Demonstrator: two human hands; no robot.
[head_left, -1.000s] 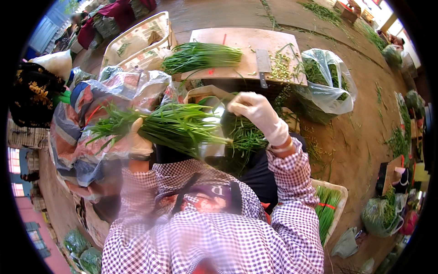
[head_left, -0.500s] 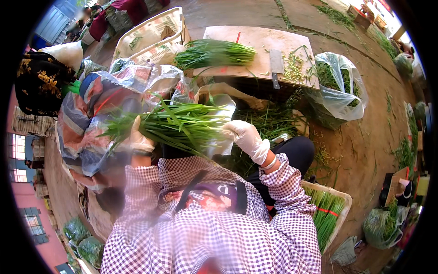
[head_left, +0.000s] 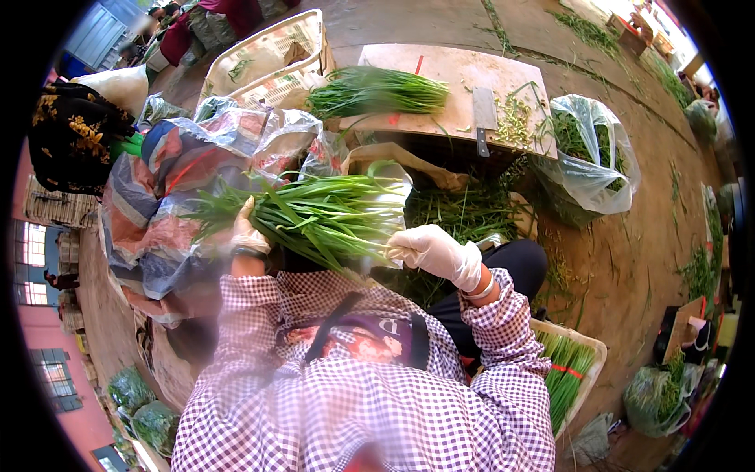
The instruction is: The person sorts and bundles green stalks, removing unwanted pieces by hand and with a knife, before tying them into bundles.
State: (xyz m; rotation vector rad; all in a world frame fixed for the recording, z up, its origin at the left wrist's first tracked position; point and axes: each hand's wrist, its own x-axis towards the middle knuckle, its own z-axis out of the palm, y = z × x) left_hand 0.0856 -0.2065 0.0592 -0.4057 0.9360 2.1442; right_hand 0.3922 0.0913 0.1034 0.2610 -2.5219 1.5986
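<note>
A loose bunch of garlic chives (head_left: 330,208) lies sideways above my lap, its stem ends to the right. My left hand (head_left: 250,236), in a pale glove, is closed round its leafy left part with the thumb up. At the stem ends, my gloved right hand (head_left: 432,252) pinches a few stems between thumb and fingertips. Behind the stems shows a white sheet (head_left: 393,200). Beyond, a larger bundle of chives (head_left: 381,90) rests on a pale board (head_left: 393,57), near a cleaver (head_left: 484,114) and scattered cut stem ends (head_left: 515,122).
A clear plastic bag of greens (head_left: 590,157) stands right of the board. Behind on the left is a cream crate (head_left: 311,27), with striped plastic sheeting (head_left: 169,216) nearer. Tied chives fill a tray (head_left: 599,362) by my right side. Loose green leaves (head_left: 452,216) lie below the board.
My right hand has moved slightly right and down, its fingertips drawn a little out from the stem ends. My left hand keeps its hold on the bunch.
</note>
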